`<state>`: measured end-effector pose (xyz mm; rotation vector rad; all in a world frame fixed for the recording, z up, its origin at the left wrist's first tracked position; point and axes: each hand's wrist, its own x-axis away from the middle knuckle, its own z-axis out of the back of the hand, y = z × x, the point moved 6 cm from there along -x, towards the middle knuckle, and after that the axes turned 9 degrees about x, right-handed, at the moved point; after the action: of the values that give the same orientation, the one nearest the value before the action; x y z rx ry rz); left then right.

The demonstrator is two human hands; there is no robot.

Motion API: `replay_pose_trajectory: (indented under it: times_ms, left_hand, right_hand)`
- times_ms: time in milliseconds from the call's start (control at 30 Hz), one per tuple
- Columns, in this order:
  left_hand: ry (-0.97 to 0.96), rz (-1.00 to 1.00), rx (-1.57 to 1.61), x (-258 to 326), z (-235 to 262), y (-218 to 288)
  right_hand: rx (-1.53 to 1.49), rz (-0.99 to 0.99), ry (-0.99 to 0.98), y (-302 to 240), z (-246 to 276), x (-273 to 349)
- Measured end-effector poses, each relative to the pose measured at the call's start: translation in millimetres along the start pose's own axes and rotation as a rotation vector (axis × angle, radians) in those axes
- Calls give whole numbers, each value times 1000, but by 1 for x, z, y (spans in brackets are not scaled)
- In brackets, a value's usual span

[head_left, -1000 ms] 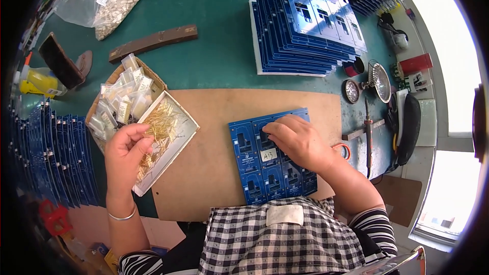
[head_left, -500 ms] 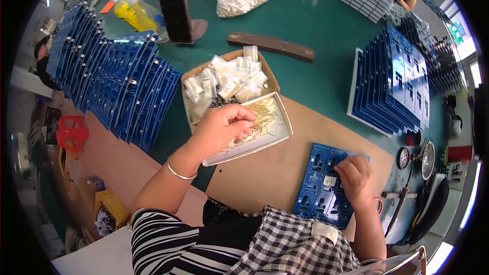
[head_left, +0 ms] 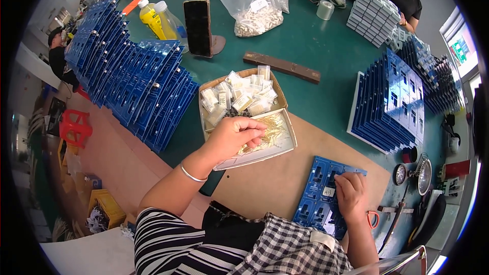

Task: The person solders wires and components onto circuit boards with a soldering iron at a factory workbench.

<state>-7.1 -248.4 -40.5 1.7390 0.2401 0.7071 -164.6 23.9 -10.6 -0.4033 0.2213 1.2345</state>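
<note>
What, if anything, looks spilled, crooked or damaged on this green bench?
Nothing looks clearly spilled or damaged. The row of blue boards at the left is mildly askew, its boards leaning unevenly rather than squared up. Loose gold pins by the left hand are jumbled, but they appear to lie inside their white tray.

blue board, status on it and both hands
Left hand over gold pins, fingers curled, hold unclear. Right hand over right side of blue board. In the way: right hand hides part of board.

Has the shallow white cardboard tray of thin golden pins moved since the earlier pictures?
No, the tray still overlaps the flat brown board, beside its small dark spot.
</note>
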Motion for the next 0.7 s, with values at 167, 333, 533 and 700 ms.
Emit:
replay_pose_trajectory:
  times_ms: [167, 333, 533, 700]
  left_hand:
    - [-24, -33, 20, 10, -16, 7]
    - [-200, -138, 26, 26, -60, 9]
    - [-387, -78, 109, 40, -123, -10]
    - [-488, -51, 93, 41, -145, -23]
  right_hand:
    - [70, -39, -44, -9, 8, 3]
    - [-42, -111, 13, -9, 21, -9]
    - [-953, -447, -96, -30, 1, -12]
    - [-1041, -445, -102, -35, -11, 4]
